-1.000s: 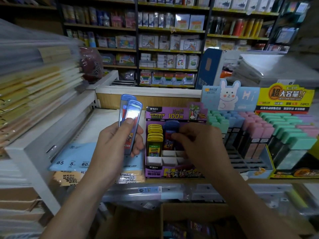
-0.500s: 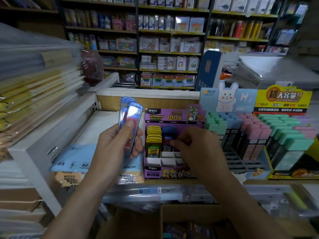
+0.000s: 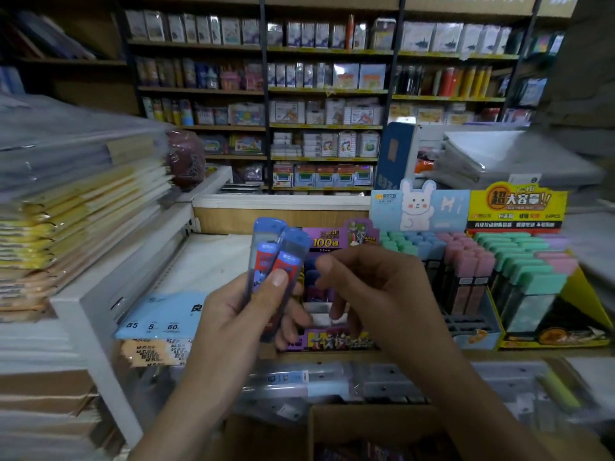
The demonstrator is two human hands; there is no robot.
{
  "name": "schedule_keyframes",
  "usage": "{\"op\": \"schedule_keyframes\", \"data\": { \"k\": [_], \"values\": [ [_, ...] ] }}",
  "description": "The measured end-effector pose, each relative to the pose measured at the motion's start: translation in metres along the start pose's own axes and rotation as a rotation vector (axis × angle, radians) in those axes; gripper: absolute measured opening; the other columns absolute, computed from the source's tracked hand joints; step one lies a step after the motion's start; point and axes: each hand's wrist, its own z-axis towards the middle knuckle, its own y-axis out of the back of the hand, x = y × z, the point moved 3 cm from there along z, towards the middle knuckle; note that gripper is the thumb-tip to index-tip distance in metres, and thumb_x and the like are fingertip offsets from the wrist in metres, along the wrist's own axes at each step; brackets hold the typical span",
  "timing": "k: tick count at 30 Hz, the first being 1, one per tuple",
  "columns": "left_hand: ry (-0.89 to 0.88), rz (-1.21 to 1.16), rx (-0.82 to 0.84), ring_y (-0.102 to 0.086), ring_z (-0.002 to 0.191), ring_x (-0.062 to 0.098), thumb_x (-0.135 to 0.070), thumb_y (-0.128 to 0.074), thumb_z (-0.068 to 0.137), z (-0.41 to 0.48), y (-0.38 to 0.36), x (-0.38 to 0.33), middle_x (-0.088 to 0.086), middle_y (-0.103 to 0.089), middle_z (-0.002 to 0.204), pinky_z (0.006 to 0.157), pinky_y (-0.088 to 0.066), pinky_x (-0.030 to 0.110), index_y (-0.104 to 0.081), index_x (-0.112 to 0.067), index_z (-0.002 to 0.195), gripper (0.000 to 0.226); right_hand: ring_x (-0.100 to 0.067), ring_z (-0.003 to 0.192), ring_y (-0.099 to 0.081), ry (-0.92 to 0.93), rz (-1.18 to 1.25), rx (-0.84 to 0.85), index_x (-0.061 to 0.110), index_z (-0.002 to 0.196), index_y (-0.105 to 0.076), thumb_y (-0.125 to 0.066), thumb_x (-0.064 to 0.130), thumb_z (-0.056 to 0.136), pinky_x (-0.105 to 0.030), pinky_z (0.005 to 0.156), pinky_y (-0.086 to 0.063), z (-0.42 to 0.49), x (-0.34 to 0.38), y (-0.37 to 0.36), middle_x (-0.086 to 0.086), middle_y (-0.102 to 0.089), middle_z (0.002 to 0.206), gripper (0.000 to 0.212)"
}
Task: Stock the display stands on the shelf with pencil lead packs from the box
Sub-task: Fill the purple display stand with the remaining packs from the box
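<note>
Two slim pencil lead packs (image 3: 278, 257), translucent blue cases with red labels, stood upright and side by side at the centre of the frame. The left hand (image 3: 233, 314) pinched their lower halves between thumb and fingers. Just to the right, the right hand (image 3: 379, 294) hovered with fingers loosely curled and nothing visibly held, its thumb close to the packs but not touching them.

Behind both hands, on the white shelf (image 3: 206, 261), sat the purple display stand (image 3: 332, 241), with some front slots showing white and unfilled. The packs looked light, rigid and smooth-sided, and probably slippery. A pinch across the flat faces near the cap end would likely suit lowering one into a slot.

Further right stood a rabbit-topped stand (image 3: 419, 207) and a yellow stand (image 3: 519, 204), both fuller. The cardboard box (image 3: 366, 424) lay at the bottom edge of the frame.
</note>
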Motion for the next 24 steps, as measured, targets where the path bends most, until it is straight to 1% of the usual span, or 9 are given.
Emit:
{"op": "schedule_keyframes", "data": {
  "k": [2, 4, 8, 10, 13, 15, 18, 21, 24],
  "values": [
    [0.025, -0.012, -0.008, -0.062, 0.053, 0.022, -0.053, -0.061, 0.089, -0.011, -0.006, 0.001, 0.016, -0.072, 0.070, 0.048, -0.050, 0.026, -0.074, -0.019, 0.085, 0.036, -0.010, 0.046, -0.059, -0.001, 0.053, 0.022, 0.011, 0.090, -0.077, -0.072, 0.028, 0.087, -0.024, 0.042, -0.045, -0.004, 0.003, -0.003, 0.003, -0.069, 0.062, 0.019],
    [0.054, -0.033, -0.033, -0.063, 0.051, 0.025, -0.048, -0.063, 0.091, -0.019, -0.009, 0.003, 0.018, -0.073, 0.070, 0.046, -0.050, 0.027, -0.075, -0.017, 0.085, 0.033, -0.008, 0.046, -0.057, -0.017, 0.080, 0.030, 0.007, 0.090, -0.077, -0.074, 0.027, 0.084, -0.020, 0.043, -0.044, -0.007, 0.004, -0.003, 0.003, -0.068, 0.061, 0.022],
    [0.075, -0.042, -0.042, -0.067, 0.052, 0.028, -0.049, -0.066, 0.088, -0.030, -0.015, 0.004, 0.019, -0.073, 0.071, 0.044, -0.049, 0.027, -0.077, -0.018, 0.086, 0.033, -0.008, 0.042, -0.053, -0.048, 0.056, 0.071, 0.009, 0.082, -0.075, -0.076, 0.022, 0.087, -0.023, 0.041, -0.042, -0.015, 0.001, -0.005, 0.002, -0.064, 0.056, 0.014],
    [0.085, -0.052, -0.051, -0.067, 0.051, 0.028, -0.048, -0.063, 0.088, -0.034, -0.017, 0.004, 0.019, -0.073, 0.070, 0.042, -0.048, 0.027, -0.077, -0.020, 0.086, 0.031, -0.010, 0.044, -0.055, -0.051, 0.047, 0.085, 0.010, 0.081, -0.074, -0.075, 0.023, 0.088, -0.025, 0.041, -0.044, -0.017, -0.001, -0.006, -0.002, -0.064, 0.056, 0.014],
    [0.112, -0.084, -0.057, -0.067, 0.051, 0.030, -0.051, -0.060, 0.088, -0.039, -0.016, 0.007, 0.019, -0.074, 0.072, 0.039, -0.047, 0.027, -0.077, -0.019, 0.087, 0.036, -0.017, 0.049, -0.061, -0.068, 0.086, 0.101, 0.007, 0.083, -0.072, -0.073, 0.019, 0.090, -0.028, 0.043, -0.049, -0.019, -0.004, -0.006, -0.013, -0.067, 0.062, 0.014],
    [0.136, -0.118, -0.058, -0.068, 0.052, 0.030, -0.056, -0.057, 0.090, -0.042, -0.014, 0.010, 0.020, -0.075, 0.075, 0.038, -0.047, 0.027, -0.078, -0.019, 0.091, 0.043, -0.023, 0.052, -0.065, -0.068, 0.127, 0.078, 0.007, 0.085, -0.071, -0.072, 0.020, 0.090, -0.031, 0.044, -0.051, -0.018, -0.006, -0.002, -0.018, -0.070, 0.069, 0.013],
    [0.166, -0.175, -0.099, -0.065, 0.047, 0.028, -0.057, -0.053, 0.090, -0.046, -0.007, 0.019, 0.024, -0.074, 0.074, 0.036, -0.045, 0.026, -0.079, -0.017, 0.090, 0.047, -0.028, 0.055, -0.069, -0.032, 0.100, -0.005, 0.016, 0.085, -0.072, -0.072, 0.027, 0.088, -0.034, 0.047, -0.054, -0.015, -0.005, 0.015, -0.014, -0.073, 0.073, 0.012],
    [0.175, -0.190, -0.128, -0.057, 0.039, 0.026, -0.061, -0.058, 0.089, -0.050, 0.000, 0.029, 0.026, -0.070, 0.067, 0.035, -0.041, 0.025, -0.076, -0.012, 0.085, 0.053, -0.028, 0.057, -0.070, -0.011, 0.003, -0.073, 0.016, 0.091, -0.073, -0.071, 0.026, 0.089, -0.032, 0.050, -0.057, -0.008, -0.007, 0.030, -0.013, -0.074, 0.073, 0.011],
    [0.162, -0.185, -0.147, -0.048, 0.033, 0.023, -0.068, -0.059, 0.082, -0.054, 0.005, 0.035, 0.024, -0.065, 0.060, 0.035, -0.034, 0.020, -0.075, -0.014, 0.087, 0.056, -0.023, 0.058, -0.072, -0.006, -0.125, -0.137, 0.016, 0.095, -0.073, -0.072, 0.021, 0.090, -0.030, 0.052, -0.060, 0.000, -0.014, 0.036, -0.008, -0.074, 0.071, 0.007]
  ]
}}
